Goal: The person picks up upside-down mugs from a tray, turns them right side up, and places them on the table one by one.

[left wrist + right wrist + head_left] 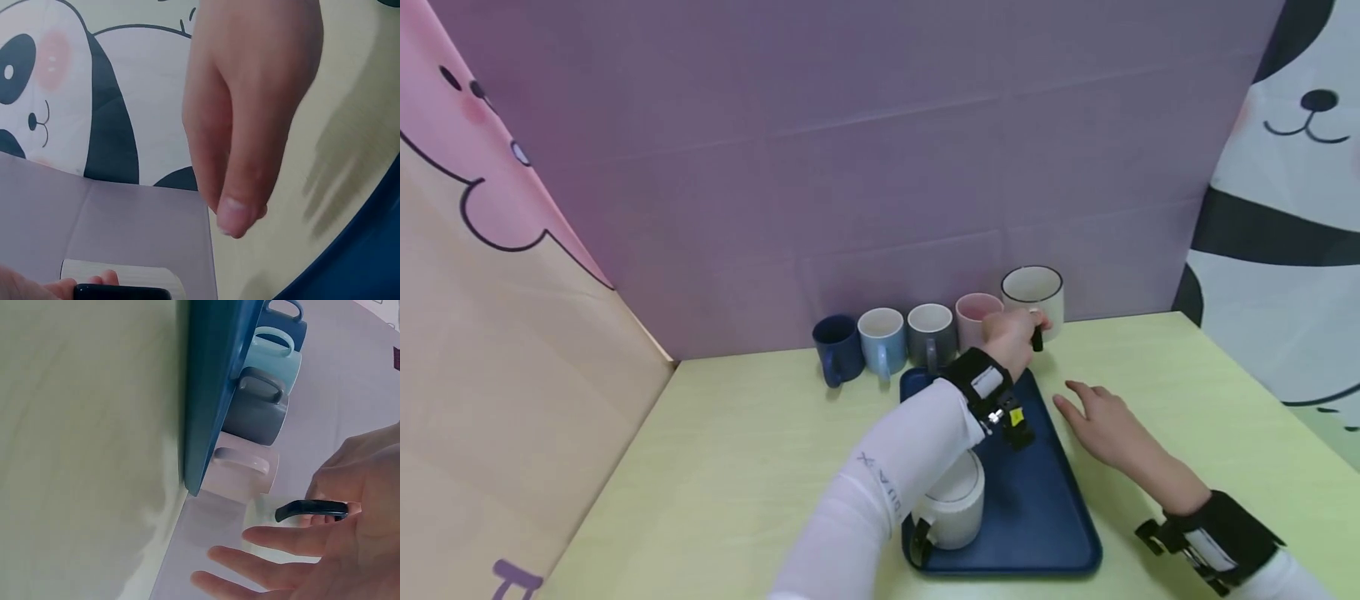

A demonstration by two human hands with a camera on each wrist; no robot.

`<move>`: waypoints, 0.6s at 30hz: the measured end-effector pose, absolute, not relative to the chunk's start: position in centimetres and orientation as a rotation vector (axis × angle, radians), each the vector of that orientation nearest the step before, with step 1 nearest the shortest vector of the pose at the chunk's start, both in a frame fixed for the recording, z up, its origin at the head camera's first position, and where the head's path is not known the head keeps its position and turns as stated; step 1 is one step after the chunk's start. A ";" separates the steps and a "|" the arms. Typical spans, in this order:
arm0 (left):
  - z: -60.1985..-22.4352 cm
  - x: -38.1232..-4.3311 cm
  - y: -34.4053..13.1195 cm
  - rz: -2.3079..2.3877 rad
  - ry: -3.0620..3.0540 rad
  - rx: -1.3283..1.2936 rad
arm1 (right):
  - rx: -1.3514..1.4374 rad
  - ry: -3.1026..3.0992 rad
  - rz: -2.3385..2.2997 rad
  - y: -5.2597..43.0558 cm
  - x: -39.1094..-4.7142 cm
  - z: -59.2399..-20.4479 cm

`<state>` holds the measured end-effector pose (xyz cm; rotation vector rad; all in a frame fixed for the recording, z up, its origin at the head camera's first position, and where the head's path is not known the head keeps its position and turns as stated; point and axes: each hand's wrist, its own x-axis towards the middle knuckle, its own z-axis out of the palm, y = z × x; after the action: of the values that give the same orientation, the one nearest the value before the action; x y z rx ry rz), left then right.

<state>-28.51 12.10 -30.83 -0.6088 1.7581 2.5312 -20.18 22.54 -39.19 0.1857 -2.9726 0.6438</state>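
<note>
My left hand grips the black handle of a white mug with a dark rim. That mug is upright at the right end of a row, beside a pink mug. In the right wrist view, the left hand shows behind the right one, at the same handle. My right hand hovers right of the tray, holding nothing, its fingers loosely extended. The left wrist view shows this right hand with its fingers pointing down.
A dark blue tray lies under the left arm. Upside down on it sits another white mug, partly behind the sleeve. Left of the pink mug stand a grey mug, a light blue mug and a navy mug, near the purple backdrop.
</note>
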 end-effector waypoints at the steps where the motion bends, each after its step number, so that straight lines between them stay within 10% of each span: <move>1: -31.0 -28.7 12.2 2.541 1.740 -0.610 | 0.185 -2.972 0.642 22.6 -20.2 -39.2; 18: -33.3 -30.4 13.1 2.471 1.730 -0.587 | 0.214 -2.942 0.631 22.7 -19.8 -39.2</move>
<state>-30.38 13.08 -33.26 -0.5874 1.7299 2.4706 -19.78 22.69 -39.15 0.2139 -2.9417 0.6308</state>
